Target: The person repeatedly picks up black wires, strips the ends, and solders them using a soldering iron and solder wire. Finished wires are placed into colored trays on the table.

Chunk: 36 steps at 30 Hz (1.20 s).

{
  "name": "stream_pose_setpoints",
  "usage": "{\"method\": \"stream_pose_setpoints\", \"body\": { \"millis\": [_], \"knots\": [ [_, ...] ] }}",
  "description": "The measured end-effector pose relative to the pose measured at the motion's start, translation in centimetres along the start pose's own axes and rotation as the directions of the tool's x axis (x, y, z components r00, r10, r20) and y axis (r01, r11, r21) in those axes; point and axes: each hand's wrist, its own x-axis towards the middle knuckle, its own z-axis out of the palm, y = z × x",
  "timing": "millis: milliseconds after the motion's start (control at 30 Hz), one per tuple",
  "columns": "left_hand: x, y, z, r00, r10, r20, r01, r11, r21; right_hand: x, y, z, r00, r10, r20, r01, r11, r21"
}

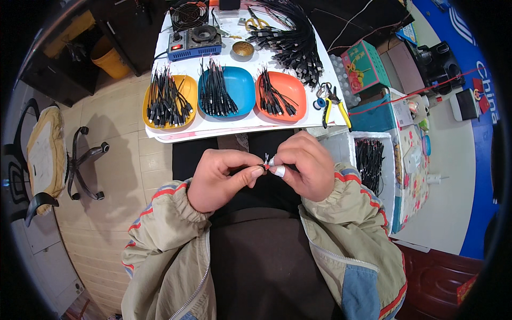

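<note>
Over my lap, my left hand (226, 178) and my right hand (306, 168) meet, thumbs and forefingers closed in a pinch. Between the fingertips is a short black cable (266, 160) whose thin wire ends, red and pale, stick out; most of it is hidden by my fingers. White wrapping covers the tips of my right thumb and forefinger. Just beyond the hands, at the table's near edge, sit a yellow plate (189, 85), a blue plate (243, 96) and an orange plate (293, 85). Each carries short black cables with plugs.
Yellow-handled pliers (344, 114) and a wire spool (319, 103) lie at the table's right corner. Behind the plates stand a soldering station (194, 45), a small bowl (243, 49) and a heap of black cables (298, 48). At right is a white foam box (391, 176); at left, a chair (45, 154).
</note>
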Motion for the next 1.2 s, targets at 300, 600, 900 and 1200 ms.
{"method": "stream_pose_setpoints", "body": {
  "millis": [300,600,900,1200],
  "knots": [
    [-0.3,0.1,-1.2,0.997,0.015,0.073,-0.014,1.000,-0.013,0.0,0.8,0.1,0.943,0.261,0.205,-0.329,0.813,0.481],
    [-0.6,-0.3,-0.6,0.983,-0.163,0.088,0.181,0.946,-0.270,0.3,0.3,0.2,0.997,-0.025,0.069,0.017,0.992,0.122],
    [-1.3,-1.1,-0.9,0.997,-0.073,-0.014,0.050,0.802,-0.595,-0.3,3.0,-2.8,0.971,0.237,-0.004,-0.237,0.970,-0.053],
    [-0.8,-1.8,-0.1,0.992,-0.101,0.072,0.123,0.739,-0.663,0.5,0.9,0.7,0.999,-0.038,-0.039,0.049,0.948,0.315]
  ]
}}
